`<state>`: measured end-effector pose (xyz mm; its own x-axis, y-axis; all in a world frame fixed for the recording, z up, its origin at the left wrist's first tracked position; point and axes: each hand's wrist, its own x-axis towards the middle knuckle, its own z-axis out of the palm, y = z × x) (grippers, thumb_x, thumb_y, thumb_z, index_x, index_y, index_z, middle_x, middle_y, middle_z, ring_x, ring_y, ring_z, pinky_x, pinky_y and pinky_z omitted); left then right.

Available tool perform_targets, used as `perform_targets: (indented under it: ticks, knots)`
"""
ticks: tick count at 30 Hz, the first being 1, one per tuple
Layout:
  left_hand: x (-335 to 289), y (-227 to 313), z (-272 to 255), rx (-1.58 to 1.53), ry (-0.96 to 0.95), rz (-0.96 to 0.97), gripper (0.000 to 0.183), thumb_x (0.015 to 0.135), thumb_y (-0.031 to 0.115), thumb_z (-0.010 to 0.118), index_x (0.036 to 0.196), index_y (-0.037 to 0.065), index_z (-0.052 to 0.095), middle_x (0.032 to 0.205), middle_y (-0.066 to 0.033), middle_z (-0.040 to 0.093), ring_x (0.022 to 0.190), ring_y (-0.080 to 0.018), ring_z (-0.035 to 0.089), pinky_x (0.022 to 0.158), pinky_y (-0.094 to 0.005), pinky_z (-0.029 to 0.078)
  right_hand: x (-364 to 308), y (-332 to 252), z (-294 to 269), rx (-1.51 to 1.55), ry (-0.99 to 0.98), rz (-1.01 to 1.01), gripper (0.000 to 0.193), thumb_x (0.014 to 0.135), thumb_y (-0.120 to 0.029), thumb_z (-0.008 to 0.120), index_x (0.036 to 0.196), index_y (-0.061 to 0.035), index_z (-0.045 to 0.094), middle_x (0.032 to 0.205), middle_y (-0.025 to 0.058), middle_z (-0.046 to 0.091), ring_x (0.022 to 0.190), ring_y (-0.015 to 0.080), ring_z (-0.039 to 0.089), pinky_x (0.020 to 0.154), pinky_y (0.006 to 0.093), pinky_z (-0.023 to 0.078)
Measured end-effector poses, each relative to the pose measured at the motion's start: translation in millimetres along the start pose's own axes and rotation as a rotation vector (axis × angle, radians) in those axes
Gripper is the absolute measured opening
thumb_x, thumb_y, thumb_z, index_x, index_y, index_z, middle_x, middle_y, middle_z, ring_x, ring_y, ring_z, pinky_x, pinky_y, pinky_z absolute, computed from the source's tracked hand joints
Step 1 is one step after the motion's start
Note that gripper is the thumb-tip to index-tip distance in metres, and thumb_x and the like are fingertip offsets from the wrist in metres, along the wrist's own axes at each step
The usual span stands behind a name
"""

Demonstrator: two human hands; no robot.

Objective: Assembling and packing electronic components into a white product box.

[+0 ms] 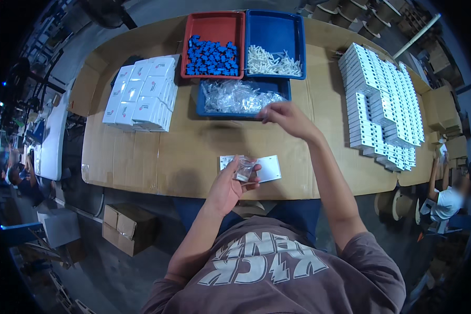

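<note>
Left grip (228, 184) holds a small clear bag (244, 168) between thumb and fingers, partly over a white rectangular plate (269, 168) by the near edge of the cardboard-covered tabletop (298, 152). Right grip (289, 118) is at the near rim of a blue tray (217, 114) of clear bags (235, 97), its fingertips bunched; whether they pinch anything, I cannot tell. Behind that tray sits a red tray (214, 27) of blue pieces (212, 57).

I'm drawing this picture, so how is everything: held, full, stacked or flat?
Left hand: holding clear bag
Clear bag: held, contents unclear
Right hand: half curled, grip unclear
Red tray: partly filled, blue pieces
Upper blue tray: partly filled, white pieces
Lower blue tray: heaped with small bags
Left boxes: stacked
Right boxes: stacked
White panel: lying flat
Floor carton: shut or open unclear
</note>
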<state>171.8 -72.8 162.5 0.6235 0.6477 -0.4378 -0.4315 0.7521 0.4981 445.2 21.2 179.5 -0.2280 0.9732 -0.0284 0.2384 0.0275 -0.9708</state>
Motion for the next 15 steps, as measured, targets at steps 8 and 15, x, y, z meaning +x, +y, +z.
perform_targets:
  ticks: [8,15]
  knots:
    - [0.4,-13.5,-11.7,0.005,0.061,-0.014,0.050,0.112,0.044,0.045,0.134,0.003,0.061,0.118,-0.0122,0.071,0.093,-0.0232,0.070,0.085,-0.0416,0.059,124.8,99.0,-101.4,-0.623,0.686,0.126,0.021,0.090,-0.021,0.071,0.099,-0.0037,0.078,0.082,0.0147,0.076,0.077,0.0248,0.074,0.070,0.0389,0.056]
    - [6.7,-7.2,-13.3,0.014,0.047,-0.047,0.050,0.112,0.042,0.044,0.135,0.001,0.059,0.119,-0.0118,0.069,0.094,-0.0222,0.069,0.085,-0.0385,0.059,171.7,109.3,-115.8,-0.984,0.725,0.242,0.015,0.084,-0.019,0.069,0.093,-0.0102,0.077,0.093,0.0203,0.076,0.091,0.0387,0.075,0.080,0.0499,0.059]
